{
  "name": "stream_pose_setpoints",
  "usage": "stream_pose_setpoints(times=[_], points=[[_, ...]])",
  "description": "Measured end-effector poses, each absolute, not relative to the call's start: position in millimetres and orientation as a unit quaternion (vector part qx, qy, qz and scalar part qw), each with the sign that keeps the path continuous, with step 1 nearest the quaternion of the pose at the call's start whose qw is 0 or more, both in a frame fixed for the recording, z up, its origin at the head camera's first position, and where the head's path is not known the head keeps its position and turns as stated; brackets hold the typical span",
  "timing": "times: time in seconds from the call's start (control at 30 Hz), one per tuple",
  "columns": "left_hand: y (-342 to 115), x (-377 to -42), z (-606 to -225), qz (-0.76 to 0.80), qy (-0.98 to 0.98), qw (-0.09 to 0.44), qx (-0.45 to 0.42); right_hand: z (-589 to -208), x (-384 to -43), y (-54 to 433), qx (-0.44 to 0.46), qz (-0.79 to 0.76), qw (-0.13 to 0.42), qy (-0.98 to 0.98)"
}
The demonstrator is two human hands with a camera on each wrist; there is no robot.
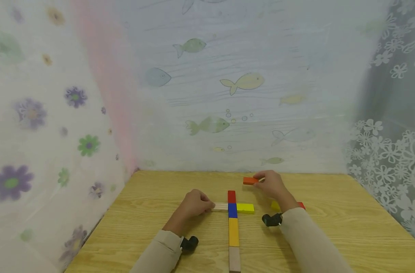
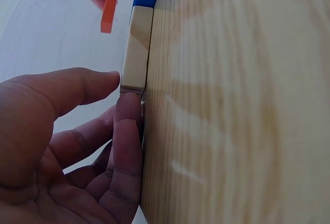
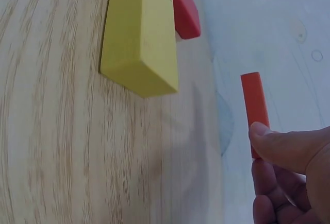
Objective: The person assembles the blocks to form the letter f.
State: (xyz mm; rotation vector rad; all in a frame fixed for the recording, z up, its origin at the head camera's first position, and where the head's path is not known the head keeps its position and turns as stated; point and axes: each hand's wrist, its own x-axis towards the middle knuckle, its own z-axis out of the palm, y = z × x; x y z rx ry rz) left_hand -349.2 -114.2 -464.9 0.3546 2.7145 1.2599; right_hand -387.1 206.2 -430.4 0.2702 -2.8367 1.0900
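Observation:
My right hand (image 1: pixel 271 185) pinches one end of an orange block (image 1: pixel 250 181) between thumb and fingers, toward the table's far side. In the right wrist view, the orange block (image 3: pixel 253 98) is held up off the table. My left hand (image 1: pixel 195 203) has thumb and forefinger at the outer end of a plain wooden block (image 1: pixel 221 206), which lies flat. That block meets a blue block (image 1: pixel 232 211) at the middle of a cross. Around the blue one lie a red block (image 1: pixel 231 196), a yellow block (image 1: pixel 245 208) and an amber block (image 1: pixel 233 232).
A second plain block (image 1: pixel 234 259) extends the cross toward the near edge. Partly behind the right wrist lie another yellow block (image 1: pixel 275 206) and a red block (image 1: pixel 301 205). The wooden table (image 1: pixel 153 189) ends at a fish-patterned curtain (image 1: pixel 207 151).

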Motion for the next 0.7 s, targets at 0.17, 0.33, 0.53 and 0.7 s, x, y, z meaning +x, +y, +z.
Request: stream_pose_setpoints(times=[0.17,0.33,0.53,0.7], points=[[-115,-351,-466,0.417,0.899,0.065,0.119,-432,-390,197,0.105,0.355,0.058,-0.927],[-116,-351,-467,0.421,0.896,0.065,0.124,-439,-392,188,0.093,0.377,0.033,-0.921],[-115,-350,-466,0.427,0.892,0.065,0.13,-442,-384,176,0.035,0.465,-0.042,-0.884],[-116,-350,-467,0.426,0.894,0.065,0.126,-443,-380,168,0.021,0.512,-0.072,-0.856]])
